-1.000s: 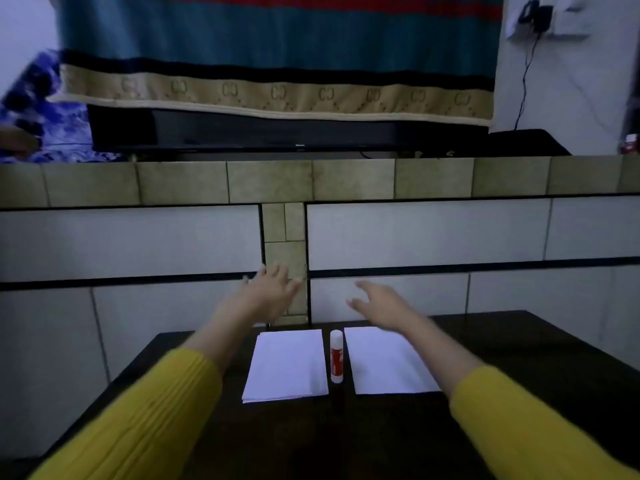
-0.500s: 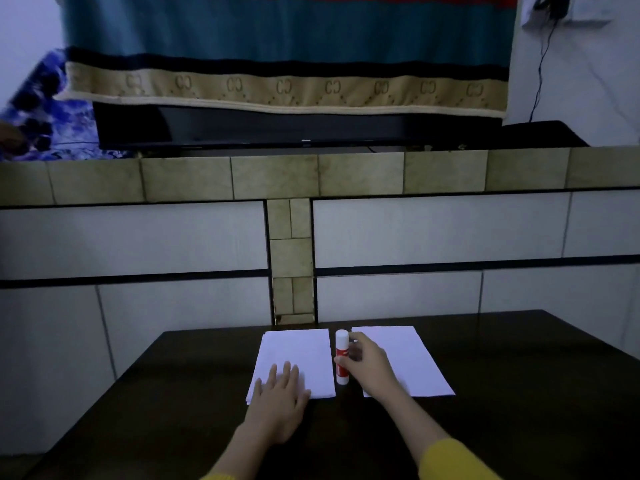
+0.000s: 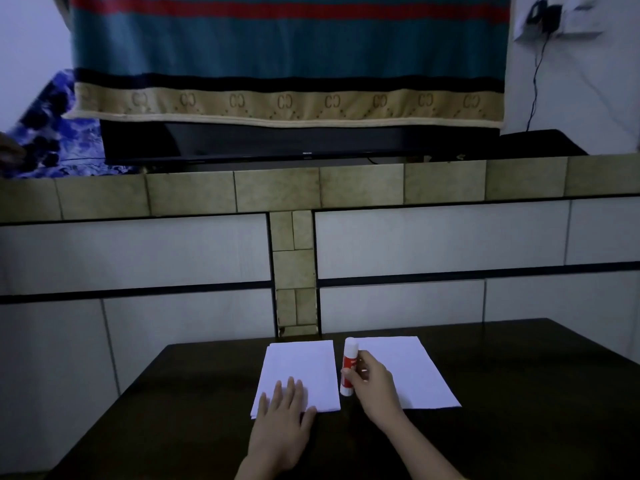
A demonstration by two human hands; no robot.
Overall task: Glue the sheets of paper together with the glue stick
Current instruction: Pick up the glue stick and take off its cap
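Note:
Two white sheets of paper lie side by side on a dark table [image 3: 519, 393]: the left sheet [image 3: 301, 365] and the right sheet [image 3: 412, 372]. Between them lies a white and red glue stick [image 3: 348, 367], cap pointing away from me. My left hand [image 3: 282, 424] rests flat with fingers spread on the near edge of the left sheet. My right hand [image 3: 372, 386] has its thumb and fingers closed around the middle of the glue stick, which still touches the table.
A tiled ledge and wall [image 3: 294, 271] rise right behind the table's far edge. A dark television [image 3: 304, 143] under a striped cloth [image 3: 287, 64] stands on the ledge. The table drops off at its left edge [image 3: 138, 393].
Both hands came down from in front of the wall to the table. The left hand settled on the left sheet; the right hand closed on the glue stick.

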